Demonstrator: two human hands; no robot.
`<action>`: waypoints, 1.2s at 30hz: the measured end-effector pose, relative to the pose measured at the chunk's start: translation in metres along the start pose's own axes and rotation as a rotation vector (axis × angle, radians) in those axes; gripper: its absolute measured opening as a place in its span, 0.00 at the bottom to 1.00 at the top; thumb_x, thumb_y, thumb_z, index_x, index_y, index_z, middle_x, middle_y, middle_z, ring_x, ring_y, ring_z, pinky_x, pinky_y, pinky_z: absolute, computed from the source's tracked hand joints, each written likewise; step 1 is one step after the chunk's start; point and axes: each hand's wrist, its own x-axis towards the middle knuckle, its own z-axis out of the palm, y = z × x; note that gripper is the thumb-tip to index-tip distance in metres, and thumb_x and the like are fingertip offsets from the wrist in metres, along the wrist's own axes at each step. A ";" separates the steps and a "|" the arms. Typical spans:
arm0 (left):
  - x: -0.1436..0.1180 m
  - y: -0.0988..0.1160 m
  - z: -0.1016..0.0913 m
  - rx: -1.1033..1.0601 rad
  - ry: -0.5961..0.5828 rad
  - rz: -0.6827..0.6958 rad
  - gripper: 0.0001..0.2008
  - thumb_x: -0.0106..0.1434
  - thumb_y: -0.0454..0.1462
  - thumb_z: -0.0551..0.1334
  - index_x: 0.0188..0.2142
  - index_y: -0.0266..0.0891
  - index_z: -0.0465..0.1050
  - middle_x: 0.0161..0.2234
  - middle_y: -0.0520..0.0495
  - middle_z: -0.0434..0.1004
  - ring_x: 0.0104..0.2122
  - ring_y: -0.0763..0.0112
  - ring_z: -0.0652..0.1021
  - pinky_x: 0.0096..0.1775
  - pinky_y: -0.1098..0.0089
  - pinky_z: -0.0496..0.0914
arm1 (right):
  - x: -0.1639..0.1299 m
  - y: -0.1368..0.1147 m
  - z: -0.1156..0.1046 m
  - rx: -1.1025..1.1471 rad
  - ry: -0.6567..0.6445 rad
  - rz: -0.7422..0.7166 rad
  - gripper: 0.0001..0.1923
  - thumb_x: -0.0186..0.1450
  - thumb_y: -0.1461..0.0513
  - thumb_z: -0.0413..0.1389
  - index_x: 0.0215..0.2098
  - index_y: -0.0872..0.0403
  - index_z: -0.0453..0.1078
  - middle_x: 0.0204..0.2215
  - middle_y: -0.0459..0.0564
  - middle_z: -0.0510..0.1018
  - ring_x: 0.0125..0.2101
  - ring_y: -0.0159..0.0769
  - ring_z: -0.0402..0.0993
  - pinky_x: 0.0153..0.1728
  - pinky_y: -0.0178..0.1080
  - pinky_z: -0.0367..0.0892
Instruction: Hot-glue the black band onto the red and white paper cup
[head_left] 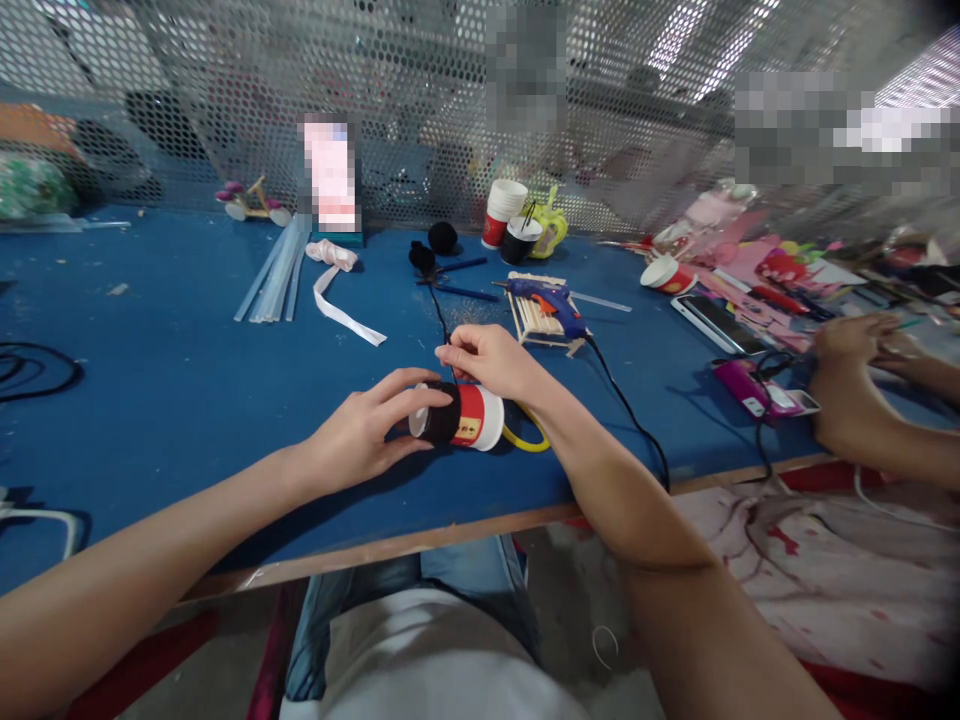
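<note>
On its side near the table's front edge lies a red and white paper cup (480, 415), its left part wrapped in black yarn. My left hand (367, 420) is closed round the wrapped end. Just above the cup, my right hand (491, 360) pinches a strand of black yarn (441, 315). That strand runs back toward a small black yarn ball (421, 256). A larger black ball (442, 238) sits behind it. Beside the cup, partly under my right wrist, is a yellow ring (531, 443).
A blue glue gun (551, 303) rests on a wooden stick rack (525, 325), its cable trailing forward. Clear glue sticks (274, 275) and a white ribbon (345, 318) lie left. Stacked cups (501, 215) stand behind. Another person's hands (851, 345) work at right.
</note>
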 end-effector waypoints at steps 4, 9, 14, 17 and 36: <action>0.000 0.000 0.001 -0.005 0.013 -0.012 0.19 0.60 0.37 0.60 0.51 0.42 0.60 0.54 0.40 0.60 0.51 0.62 0.69 0.46 0.64 0.71 | 0.000 0.002 0.001 -0.056 0.030 -0.021 0.18 0.60 0.52 0.52 0.20 0.55 0.61 0.16 0.43 0.68 0.19 0.26 0.61 0.25 0.33 0.55; 0.001 0.000 0.000 -0.041 0.028 -0.026 0.15 0.63 0.37 0.57 0.49 0.41 0.62 0.53 0.40 0.61 0.51 0.63 0.69 0.48 0.64 0.70 | -0.002 0.000 0.002 -0.101 0.053 -0.044 0.18 0.61 0.52 0.52 0.20 0.55 0.60 0.17 0.42 0.66 0.20 0.25 0.58 0.26 0.33 0.53; 0.002 0.000 0.000 -0.141 0.033 -0.061 0.21 0.62 0.35 0.57 0.54 0.38 0.57 0.52 0.39 0.62 0.50 0.64 0.70 0.49 0.64 0.69 | -0.004 -0.003 0.004 -0.154 0.076 -0.066 0.17 0.61 0.54 0.51 0.20 0.55 0.59 0.17 0.41 0.64 0.20 0.25 0.56 0.25 0.34 0.50; 0.002 0.000 -0.001 -0.136 0.023 -0.052 0.19 0.62 0.36 0.58 0.52 0.37 0.59 0.53 0.38 0.62 0.52 0.61 0.68 0.50 0.62 0.69 | -0.004 -0.003 0.003 -0.159 0.078 -0.070 0.17 0.62 0.54 0.51 0.20 0.55 0.59 0.17 0.41 0.63 0.20 0.26 0.55 0.25 0.34 0.49; 0.003 0.000 -0.002 -0.125 0.010 -0.034 0.16 0.61 0.36 0.59 0.48 0.38 0.60 0.48 0.39 0.63 0.49 0.64 0.69 0.49 0.62 0.68 | -0.011 -0.005 0.002 -0.161 0.064 -0.067 0.16 0.61 0.54 0.52 0.20 0.55 0.60 0.17 0.41 0.62 0.21 0.26 0.56 0.25 0.34 0.50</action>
